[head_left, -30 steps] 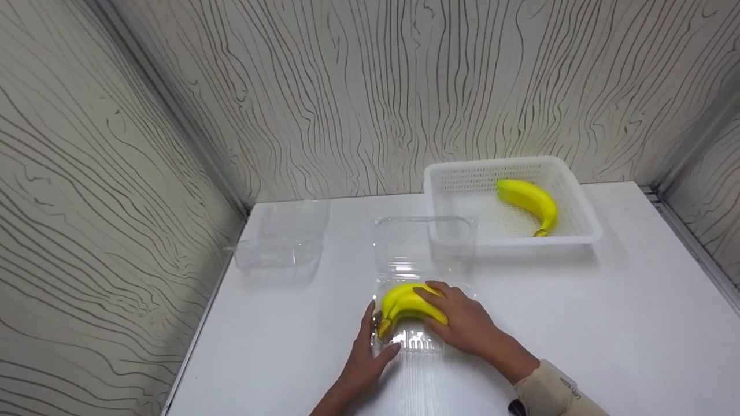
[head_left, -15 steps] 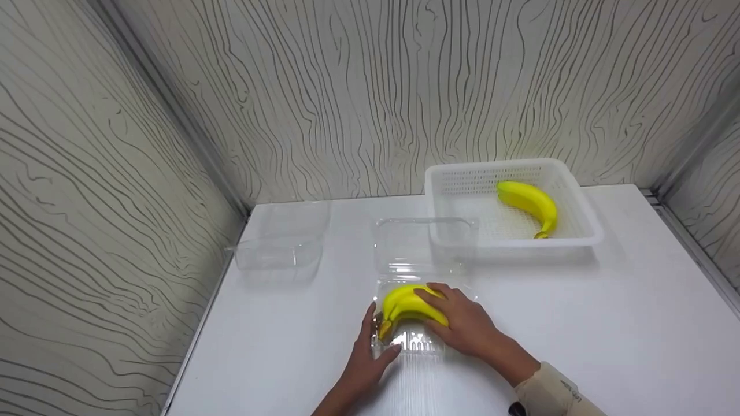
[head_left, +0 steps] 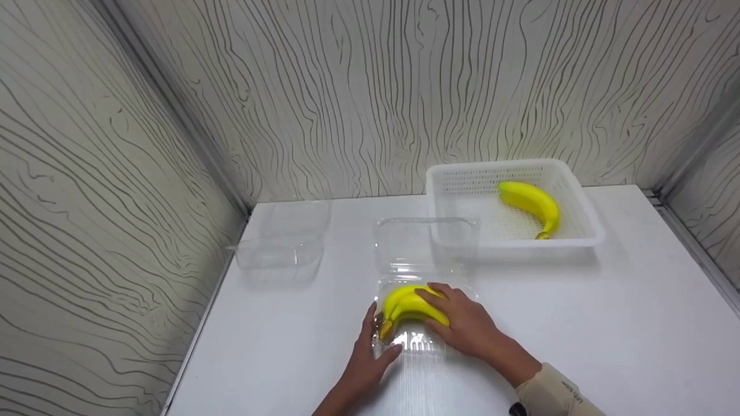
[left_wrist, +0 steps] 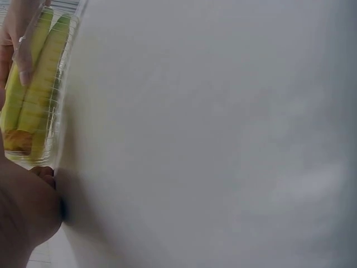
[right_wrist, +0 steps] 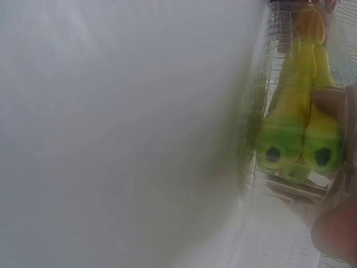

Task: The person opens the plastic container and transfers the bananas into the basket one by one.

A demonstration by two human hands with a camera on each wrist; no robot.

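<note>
A bunch of yellow bananas [head_left: 404,305] lies in the base of a clear plastic clamshell box [head_left: 417,345], its stem end toward the left front. My right hand [head_left: 467,320] holds the bunch from the right, fingers over the top and thumb along the near side. At the box's left front corner is my left hand [head_left: 364,358], fingers straight along the left wall and thumb at the front wall. The ribbed wall crosses the bananas [left_wrist: 42,84] in the left wrist view. Green, dark-ended banana tips [right_wrist: 284,139] show through the plastic in the right wrist view.
The box's raised lid [head_left: 426,245] stands behind the bunch. A second clear clamshell box [head_left: 277,254] sits open at the back left. Behind on the right, a white plastic basket [head_left: 514,242] holds another banana item [head_left: 529,199]. Patterned walls [head_left: 370,104] border the white table [head_left: 260,346].
</note>
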